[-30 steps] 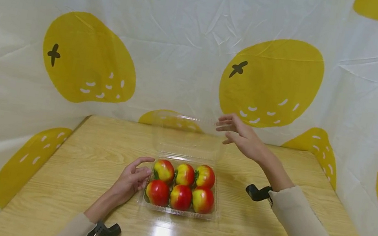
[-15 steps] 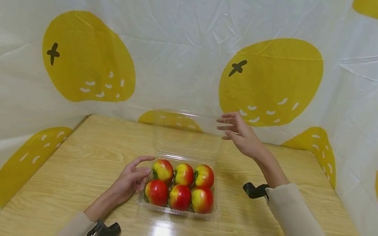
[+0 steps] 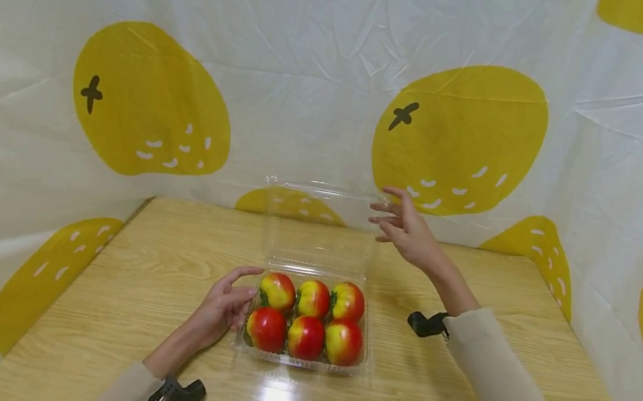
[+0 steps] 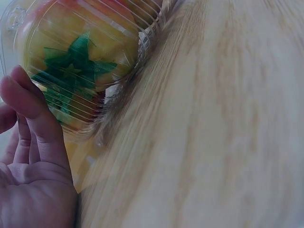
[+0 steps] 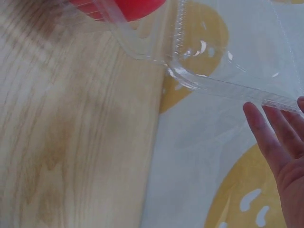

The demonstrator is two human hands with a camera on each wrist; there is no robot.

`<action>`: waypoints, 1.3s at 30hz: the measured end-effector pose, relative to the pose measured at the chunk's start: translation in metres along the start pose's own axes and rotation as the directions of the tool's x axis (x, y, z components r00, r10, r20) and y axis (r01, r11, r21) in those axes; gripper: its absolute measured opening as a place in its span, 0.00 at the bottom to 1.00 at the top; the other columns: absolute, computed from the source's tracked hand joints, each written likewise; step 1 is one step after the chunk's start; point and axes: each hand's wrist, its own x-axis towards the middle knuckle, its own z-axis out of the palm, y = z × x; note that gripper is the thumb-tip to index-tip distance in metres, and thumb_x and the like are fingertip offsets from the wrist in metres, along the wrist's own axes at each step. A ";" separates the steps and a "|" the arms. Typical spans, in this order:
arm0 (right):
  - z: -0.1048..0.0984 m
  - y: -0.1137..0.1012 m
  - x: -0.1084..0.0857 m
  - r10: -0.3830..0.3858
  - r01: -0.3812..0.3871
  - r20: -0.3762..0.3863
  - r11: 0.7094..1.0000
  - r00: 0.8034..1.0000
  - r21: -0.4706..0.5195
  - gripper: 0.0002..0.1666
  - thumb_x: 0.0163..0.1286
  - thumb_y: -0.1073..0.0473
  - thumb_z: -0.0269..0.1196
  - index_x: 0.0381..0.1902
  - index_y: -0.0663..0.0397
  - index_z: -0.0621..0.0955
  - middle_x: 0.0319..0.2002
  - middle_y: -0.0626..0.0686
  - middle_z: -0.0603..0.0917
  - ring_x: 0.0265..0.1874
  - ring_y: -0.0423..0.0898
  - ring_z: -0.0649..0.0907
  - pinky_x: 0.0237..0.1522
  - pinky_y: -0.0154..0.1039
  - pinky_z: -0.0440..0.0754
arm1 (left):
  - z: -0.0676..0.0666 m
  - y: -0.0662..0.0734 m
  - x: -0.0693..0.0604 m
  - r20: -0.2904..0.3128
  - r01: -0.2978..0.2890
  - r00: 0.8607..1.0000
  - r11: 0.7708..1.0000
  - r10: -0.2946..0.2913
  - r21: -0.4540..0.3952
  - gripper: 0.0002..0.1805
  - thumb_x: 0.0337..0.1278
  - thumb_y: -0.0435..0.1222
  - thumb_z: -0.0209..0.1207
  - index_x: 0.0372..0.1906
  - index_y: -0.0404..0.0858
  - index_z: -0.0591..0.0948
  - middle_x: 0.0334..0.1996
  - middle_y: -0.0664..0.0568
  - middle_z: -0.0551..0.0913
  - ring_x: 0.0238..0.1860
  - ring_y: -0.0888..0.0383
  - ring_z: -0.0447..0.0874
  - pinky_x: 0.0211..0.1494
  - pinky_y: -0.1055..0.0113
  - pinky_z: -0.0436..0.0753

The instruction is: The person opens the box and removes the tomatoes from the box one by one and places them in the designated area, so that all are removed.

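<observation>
A clear plastic clamshell box [image 3: 302, 363] holds several red-and-yellow fruits [image 3: 307, 336] in two rows. Its hinged lid [image 3: 319, 232] stands raised at the back. Beside the box's left wall, my left hand [image 3: 225, 297] has its fingers at the rim, the index finger stretched along the back left corner. In the left wrist view, a fruit with a green star-shaped leaf [image 4: 71, 69] shows through the ribbed wall. My right hand [image 3: 408, 228] is at the lid's right edge, fingers spread and fairly straight; in the right wrist view the fingertips [image 5: 256, 116] meet that edge.
The box stands on a light wooden table [image 3: 164, 239]. A white curtain [image 3: 309, 121] printed with big yellow fruits hangs behind the table and at its sides. Each wrist wears a black camera mount [image 3: 428, 324].
The lid has tilted further upright, its top edge now higher. My right hand has shifted slightly left along with it, its index finger lifted. My left hand and the fruits have stayed put.
</observation>
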 end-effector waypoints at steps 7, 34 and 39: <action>0.008 0.015 0.001 -0.014 0.014 -0.037 1.000 0.999 -0.008 0.47 0.76 0.75 0.52 0.83 0.48 0.46 0.73 0.71 0.68 0.66 0.71 0.77 0.50 0.61 0.87 | 0.001 0.000 -0.001 0.004 0.012 1.000 0.999 -0.012 -0.032 0.28 0.79 0.33 0.50 0.75 0.37 0.57 0.18 0.59 0.79 0.14 0.65 0.77 0.16 0.73 0.73; 0.030 0.050 -0.005 0.033 -0.024 -0.077 0.993 0.996 0.117 0.55 0.66 0.83 0.57 0.83 0.64 0.44 0.79 0.71 0.56 0.66 0.74 0.75 0.45 0.26 0.84 | 0.001 0.001 0.000 0.001 0.023 1.000 0.999 -0.022 -0.031 0.26 0.79 0.33 0.49 0.74 0.39 0.58 0.19 0.58 0.78 0.14 0.65 0.76 0.16 0.74 0.73; 0.032 0.057 -0.006 0.009 0.000 -0.082 0.995 0.997 0.104 0.51 0.68 0.82 0.56 0.82 0.69 0.44 0.76 0.76 0.59 0.65 0.77 0.74 0.45 0.23 0.83 | 0.002 0.002 -0.001 -0.006 0.027 1.000 0.999 -0.027 -0.022 0.27 0.78 0.33 0.50 0.75 0.37 0.57 0.18 0.58 0.78 0.14 0.65 0.75 0.16 0.74 0.73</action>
